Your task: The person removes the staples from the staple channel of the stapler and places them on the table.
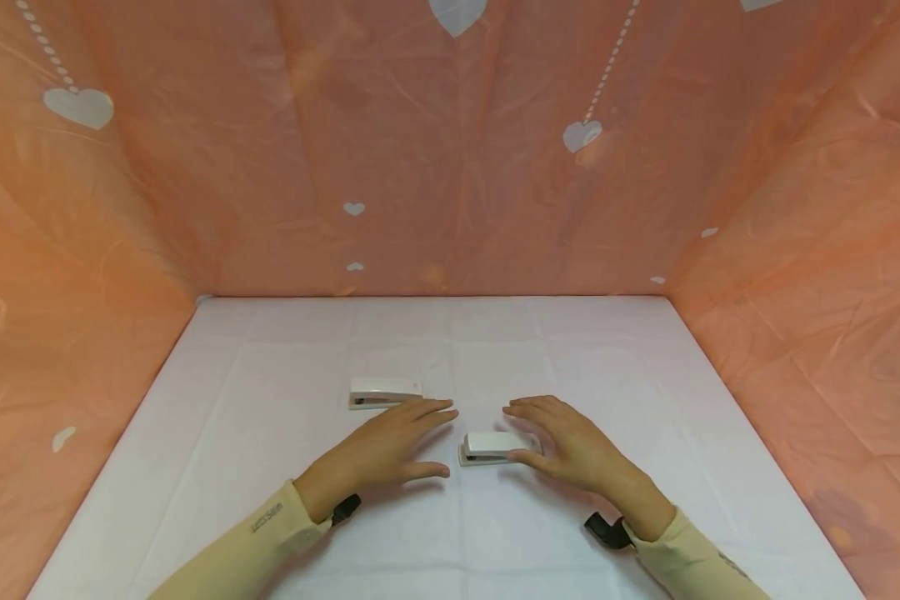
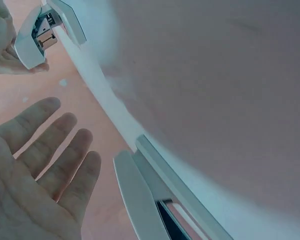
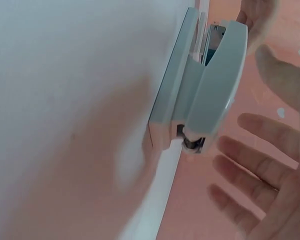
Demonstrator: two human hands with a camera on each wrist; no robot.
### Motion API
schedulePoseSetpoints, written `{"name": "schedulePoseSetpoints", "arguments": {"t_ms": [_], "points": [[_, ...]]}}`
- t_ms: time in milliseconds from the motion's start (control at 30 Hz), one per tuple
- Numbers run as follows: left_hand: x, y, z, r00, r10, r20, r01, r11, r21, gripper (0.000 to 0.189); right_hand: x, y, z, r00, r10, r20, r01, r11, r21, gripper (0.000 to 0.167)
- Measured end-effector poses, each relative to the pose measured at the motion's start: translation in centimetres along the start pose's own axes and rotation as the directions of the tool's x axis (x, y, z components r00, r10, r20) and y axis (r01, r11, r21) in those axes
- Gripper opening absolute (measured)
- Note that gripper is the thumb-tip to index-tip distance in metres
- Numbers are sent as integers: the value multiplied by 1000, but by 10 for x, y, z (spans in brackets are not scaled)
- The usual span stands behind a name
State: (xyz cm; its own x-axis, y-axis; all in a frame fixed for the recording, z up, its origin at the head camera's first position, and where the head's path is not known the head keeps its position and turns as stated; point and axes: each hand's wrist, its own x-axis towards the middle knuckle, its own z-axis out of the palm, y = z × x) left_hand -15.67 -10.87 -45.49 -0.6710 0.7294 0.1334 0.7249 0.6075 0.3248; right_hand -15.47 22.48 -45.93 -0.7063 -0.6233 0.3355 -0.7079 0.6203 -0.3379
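Two white staplers lie on the white cloth. The nearer stapler (image 1: pixel 486 444) is beside my right hand (image 1: pixel 570 442), whose thumb overlaps its right end in the head view. In the right wrist view a gap shows between that stapler (image 3: pixel 217 82) and the spread fingers (image 3: pixel 255 160). My left hand (image 1: pixel 390 446) holds nothing, its fingers extended and the thumb apart. Behind it sits the farther stapler (image 1: pixel 385 390), partly covered by the hand. The left wrist view shows this stapler (image 2: pixel 135 190) to the right of the relaxed fingers (image 2: pixel 80 160).
A white cloth (image 1: pixel 270 400) with fold creases covers the table. Orange sheeting (image 1: pixel 450 167) with pale hearts rises at the back and both sides. Dark wrist cameras (image 1: pixel 607 531) sit at the cuffs of the light sleeves (image 1: pixel 255 542).
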Motion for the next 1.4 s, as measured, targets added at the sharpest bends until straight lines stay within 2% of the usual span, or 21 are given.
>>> {"name": "schedulePoseSetpoints", "arguments": {"t_ms": [200, 433, 700, 933, 1167, 1400], "points": [[13, 0, 6, 1000, 3, 28, -3, 1000, -21, 62, 5, -3, 4, 1000, -17, 6, 16, 998, 59, 47], [25, -1, 18, 1000, -23, 13, 24, 994, -104, 42, 10, -2, 9, 999, -47, 8, 46, 996, 78, 37], [29, 2, 24, 995, -89, 43, 94, 985, -144, 34, 14, -3, 12, 996, -82, 17, 81, 995, 58, 33], [34, 6, 26, 990, -133, 50, 137, 985, -108, 30, 14, -3, 12, 997, -62, 40, 60, 997, 57, 34], [38, 11, 26, 987, -154, 38, 155, 987, -43, 36, 18, -5, 14, 995, -73, 74, 69, 996, 57, 33], [40, 13, 28, 984, -175, 33, 176, 983, -50, 33, 23, -9, 17, 992, -72, 104, 68, 997, 45, 37]]}}
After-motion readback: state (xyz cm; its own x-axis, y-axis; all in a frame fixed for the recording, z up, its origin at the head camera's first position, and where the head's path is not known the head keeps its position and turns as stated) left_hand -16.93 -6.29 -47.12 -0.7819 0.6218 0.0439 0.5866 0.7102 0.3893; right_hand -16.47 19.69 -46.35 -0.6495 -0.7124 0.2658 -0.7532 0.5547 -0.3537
